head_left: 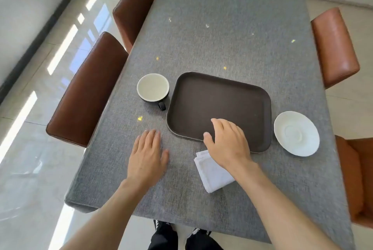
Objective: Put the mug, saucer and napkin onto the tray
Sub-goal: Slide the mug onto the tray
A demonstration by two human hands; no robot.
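Just one head cam, wide-angle, looking steeply down (pretty close). The table (232, 28) stretches beyond the fingertips (153, 133).

- Bright daylight fills the room, coming from the left side
- Strong white glare lies in bars on the glossy floor (60, 52) at left, washing out the tiles
- The grey table (232, 28) is evenly lit, its weave sharp near the middle
- Shadows are soft and short: a faint one under the left hand (146, 157), another beside the mug (153, 88)
- The chairs (88, 88) show dull sheen on their leather
- Wide-angle bending curves the table edges and stretches the forearms at the bottom
- Far corners look softer, slightly smeared
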